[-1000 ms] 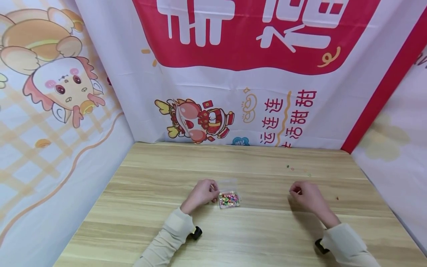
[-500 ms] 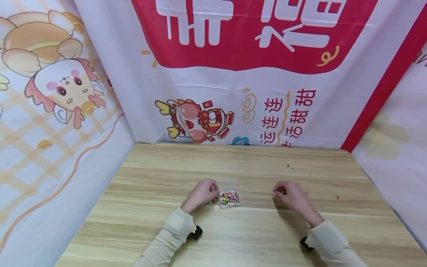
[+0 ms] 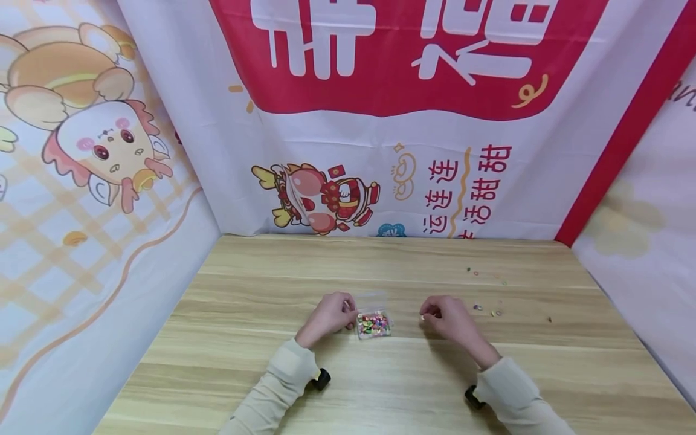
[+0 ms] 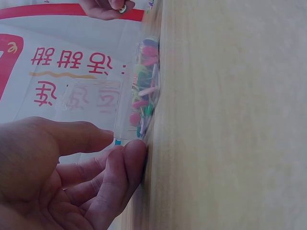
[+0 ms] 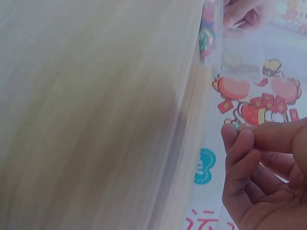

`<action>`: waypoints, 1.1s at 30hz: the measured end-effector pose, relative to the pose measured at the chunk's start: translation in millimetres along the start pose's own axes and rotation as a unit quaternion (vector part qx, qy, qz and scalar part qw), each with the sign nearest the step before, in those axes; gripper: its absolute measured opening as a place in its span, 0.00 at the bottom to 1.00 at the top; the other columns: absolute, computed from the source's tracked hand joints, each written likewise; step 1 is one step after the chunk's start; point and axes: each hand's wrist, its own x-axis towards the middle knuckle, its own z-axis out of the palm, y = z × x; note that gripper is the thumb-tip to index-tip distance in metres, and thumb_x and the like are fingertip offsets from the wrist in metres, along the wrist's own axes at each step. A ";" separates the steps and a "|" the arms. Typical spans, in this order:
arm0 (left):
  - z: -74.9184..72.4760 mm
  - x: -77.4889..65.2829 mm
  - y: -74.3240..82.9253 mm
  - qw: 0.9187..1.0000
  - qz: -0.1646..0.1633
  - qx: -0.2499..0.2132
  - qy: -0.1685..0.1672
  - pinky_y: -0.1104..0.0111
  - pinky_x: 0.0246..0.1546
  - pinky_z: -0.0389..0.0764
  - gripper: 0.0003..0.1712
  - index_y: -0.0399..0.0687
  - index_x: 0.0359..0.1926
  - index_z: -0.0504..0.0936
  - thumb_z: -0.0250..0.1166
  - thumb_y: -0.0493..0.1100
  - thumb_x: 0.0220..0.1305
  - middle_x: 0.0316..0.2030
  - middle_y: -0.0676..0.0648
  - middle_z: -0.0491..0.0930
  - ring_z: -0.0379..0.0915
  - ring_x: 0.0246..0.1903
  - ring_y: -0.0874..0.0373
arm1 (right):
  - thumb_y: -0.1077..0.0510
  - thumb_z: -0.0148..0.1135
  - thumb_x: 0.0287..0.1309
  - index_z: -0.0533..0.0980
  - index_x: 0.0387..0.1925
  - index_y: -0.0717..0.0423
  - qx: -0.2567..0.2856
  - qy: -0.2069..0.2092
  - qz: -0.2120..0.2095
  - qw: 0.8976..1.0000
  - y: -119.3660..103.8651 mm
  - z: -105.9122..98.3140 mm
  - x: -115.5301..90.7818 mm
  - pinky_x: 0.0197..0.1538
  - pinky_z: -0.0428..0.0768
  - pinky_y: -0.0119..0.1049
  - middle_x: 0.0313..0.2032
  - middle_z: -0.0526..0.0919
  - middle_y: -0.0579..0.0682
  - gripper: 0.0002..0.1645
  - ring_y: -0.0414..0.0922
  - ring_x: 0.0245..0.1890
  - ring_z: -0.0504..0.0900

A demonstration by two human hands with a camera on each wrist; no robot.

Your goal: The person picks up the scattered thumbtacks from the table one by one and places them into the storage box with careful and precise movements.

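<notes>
Transparent bag: the transparent bag [image 3: 374,325] lies on the desk [image 3: 190,338], just right of the left hand [image 3: 328,314], its see-through flap [image 3: 372,298] toward the far side.
Inside the bag: many small pieces crowded together, pink, green, yellow and white among them (some look round and flat, though the plastic blurs their shapes).
Left hand: thumb and forefinger pinch the bag's left edge, the other fingers curled beneath.
Right hand: the right hand [image 3: 447,317] is right of the bag, apart from it, thumb and forefinger pinching one tiny piece [image 5: 237,126] that shows greenish and pale.
Loose pieces: a few tiny loose pieces [image 3: 477,307] lie right of the right hand, others farther off toward the far right, and one dark speck [image 3: 550,319] sits farther right.
Far side: a red-and-white banner [image 3: 380,90] hangs behind the desk.
</notes>
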 end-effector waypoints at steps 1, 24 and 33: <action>0.0 0.3 -0.2 1.000 -0.003 -0.001 -0.001 0.72 0.19 0.75 0.04 0.42 0.32 0.79 0.65 0.36 0.64 0.22 0.46 0.85 0.80 0.19 0.59 | 0.68 0.66 0.56 0.82 0.33 0.58 0.003 -0.001 0.002 1.000 -3.0 1.8 1.1 0.36 0.79 0.31 0.29 0.85 0.47 0.05 0.38 0.30 0.79; 1.7 5.0 -2.7 1.000 -0.006 -0.011 0.000 0.71 0.19 0.76 0.03 0.40 0.33 0.80 0.65 0.35 0.64 0.21 0.47 0.85 0.80 0.19 0.60 | 0.71 0.66 0.53 0.83 0.31 0.60 0.053 -0.040 -0.061 0.996 -47.7 41.0 23.9 0.31 0.78 0.26 0.27 0.85 0.49 0.06 0.37 0.27 0.78; 1.7 5.0 -2.5 1.000 -0.011 -0.019 -0.004 0.71 0.19 0.76 0.03 0.40 0.33 0.80 0.65 0.35 0.64 0.21 0.46 0.85 0.80 0.19 0.59 | 0.69 0.67 0.55 0.83 0.34 0.61 0.074 -0.052 -0.091 0.992 -47.0 44.6 23.0 0.31 0.77 0.25 0.27 0.85 0.48 0.05 0.35 0.26 0.77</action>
